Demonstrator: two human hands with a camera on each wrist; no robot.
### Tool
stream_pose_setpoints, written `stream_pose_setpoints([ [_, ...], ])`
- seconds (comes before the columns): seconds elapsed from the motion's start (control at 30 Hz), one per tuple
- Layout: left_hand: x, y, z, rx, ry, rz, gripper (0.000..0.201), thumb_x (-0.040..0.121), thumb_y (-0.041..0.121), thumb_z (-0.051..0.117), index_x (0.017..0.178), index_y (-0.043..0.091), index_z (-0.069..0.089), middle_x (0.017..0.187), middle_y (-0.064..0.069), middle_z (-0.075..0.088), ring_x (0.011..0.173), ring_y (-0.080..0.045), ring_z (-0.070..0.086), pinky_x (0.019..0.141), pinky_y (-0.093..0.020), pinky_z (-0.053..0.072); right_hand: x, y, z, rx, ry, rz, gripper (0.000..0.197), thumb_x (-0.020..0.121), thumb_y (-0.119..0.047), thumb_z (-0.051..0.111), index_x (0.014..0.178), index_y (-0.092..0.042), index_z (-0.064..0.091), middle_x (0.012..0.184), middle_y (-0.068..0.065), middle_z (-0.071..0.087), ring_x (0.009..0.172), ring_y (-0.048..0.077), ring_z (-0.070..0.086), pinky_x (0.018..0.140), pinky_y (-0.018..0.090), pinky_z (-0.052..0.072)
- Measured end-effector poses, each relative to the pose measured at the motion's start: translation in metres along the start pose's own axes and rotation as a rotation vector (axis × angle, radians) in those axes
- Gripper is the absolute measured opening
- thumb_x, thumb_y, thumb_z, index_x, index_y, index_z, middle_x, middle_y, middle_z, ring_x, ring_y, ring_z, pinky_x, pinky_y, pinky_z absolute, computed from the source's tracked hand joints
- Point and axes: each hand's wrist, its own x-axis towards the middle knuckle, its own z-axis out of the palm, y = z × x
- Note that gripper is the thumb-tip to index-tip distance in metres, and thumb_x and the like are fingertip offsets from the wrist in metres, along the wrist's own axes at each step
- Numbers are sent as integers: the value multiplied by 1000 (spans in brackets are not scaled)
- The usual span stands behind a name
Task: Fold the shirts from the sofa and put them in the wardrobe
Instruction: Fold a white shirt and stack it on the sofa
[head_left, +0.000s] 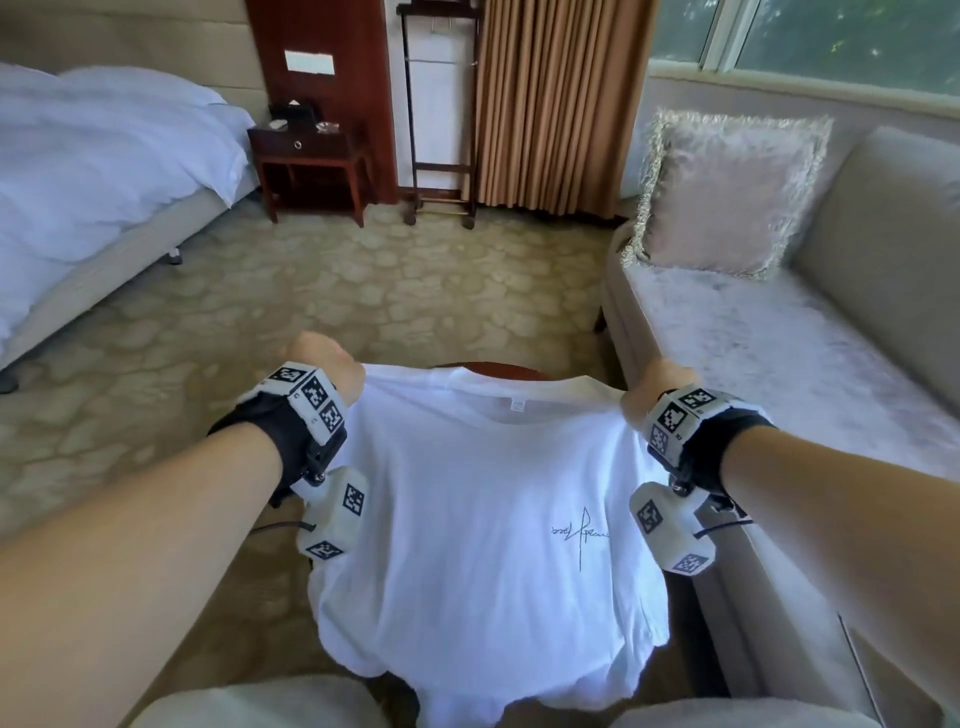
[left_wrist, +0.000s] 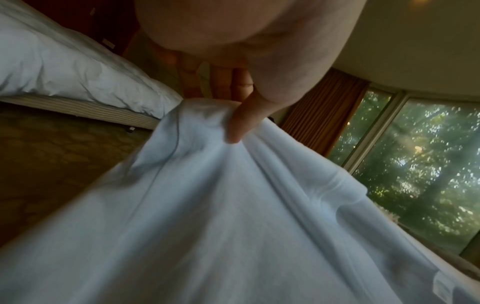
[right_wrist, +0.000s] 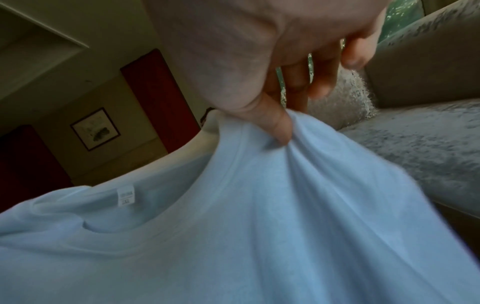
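Observation:
A white T-shirt (head_left: 483, 525) with a small dark signature print hangs spread in front of me, collar at the top with its label showing. My left hand (head_left: 332, 369) pinches the shirt's left shoulder between thumb and fingers (left_wrist: 239, 121). My right hand (head_left: 660, 389) pinches the right shoulder, thumb pressed into the cloth (right_wrist: 278, 127). The shirt (left_wrist: 207, 216) (right_wrist: 233, 236) fills the lower part of both wrist views. Its hem droops toward my knees. The sofa (head_left: 779, 364) lies to the right, its seat bare apart from a cushion.
A fringed pink cushion (head_left: 727, 192) leans at the sofa's far end. A bed with white bedding (head_left: 93, 166) stands at the left, a dark wooden nightstand (head_left: 311, 161) and a valet stand (head_left: 441, 114) behind. A round dark table edge (head_left: 493, 368) peeks above the collar. Patterned carpet (head_left: 363, 291) lies between.

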Motion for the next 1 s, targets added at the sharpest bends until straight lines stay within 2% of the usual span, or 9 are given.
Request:
stream_pose_setpoints([
  [0.17, 45, -17, 48, 153, -81, -83, 26, 83, 5, 56, 58, 9, 48, 56, -6, 48, 47, -21, 42, 44, -20, 33, 37, -4, 44, 85, -135, 125, 24, 86, -19, 65, 88, 4, 60, 94, 18, 70, 82, 25, 67, 75, 32, 54],
  [0.27, 70, -25, 72, 245, -136, -123, 26, 84, 23, 62, 67, 5, 55, 84, -15, 66, 65, -27, 56, 43, -22, 31, 58, -8, 70, 150, -153, 174, 36, 79, -32, 66, 81, 4, 61, 94, 20, 70, 90, 33, 68, 83, 37, 54],
  [0.33, 88, -31, 88, 288, -168, -160, 33, 89, 33, 63, 80, 1, 59, 99, -19, 66, 68, -26, 52, 43, -26, 31, 69, -11, 86, 118, -149, 195, 25, 90, -18, 59, 94, 7, 62, 110, 21, 66, 106, 36, 62, 82, 34, 51],
  [0.4, 100, -38, 103, 301, -185, -193, 36, 89, 35, 64, 81, 0, 63, 89, -15, 66, 68, -26, 55, 49, -27, 41, 81, -14, 105, 69, -122, 245, 25, 95, -9, 51, 109, 8, 60, 111, 22, 64, 107, 35, 60, 91, 37, 48],
  [0.5, 114, -49, 123, 256, -182, -230, 29, 86, 26, 66, 82, -3, 67, 84, -16, 71, 77, -30, 66, 68, -33, 55, 93, -18, 129, 41, -150, 235, 29, 93, -14, 54, 115, 5, 58, 117, 20, 61, 107, 33, 59, 94, 40, 47],
  [0.63, 128, -58, 145, 201, -121, -221, 40, 87, 21, 68, 114, -7, 62, 115, -26, 64, 103, -39, 64, 83, -43, 51, 112, -21, 150, 59, -135, 163, 38, 92, -13, 53, 127, -1, 48, 133, 15, 42, 109, 33, 55, 95, 40, 45],
  [0.77, 131, -56, 152, 195, -111, -271, 32, 90, 25, 62, 104, -3, 63, 108, -20, 67, 96, -34, 65, 86, -43, 55, 122, -25, 165, 90, -145, 47, 55, 86, -30, 64, 131, -9, 39, 131, 10, 39, 110, 31, 54, 93, 44, 50],
  [0.9, 116, -46, 162, 175, -105, -284, 76, 89, 40, 64, 143, 2, 27, 152, -18, 27, 137, -37, 35, 108, -50, 37, 115, -24, 178, 106, -131, -57, 80, 80, -33, 70, 145, -17, 26, 147, 4, 25, 130, 24, 38, 105, 39, 41],
  [1.0, 99, -35, 168, 178, -26, -125, 70, 76, 36, 71, 131, 8, 38, 140, -13, 32, 132, -33, 32, 104, -49, 37, 103, -27, 181, 109, -40, -131, 71, 78, -27, 68, 139, -19, 32, 143, 4, 24, 130, 25, 31, 109, 36, 34],
])
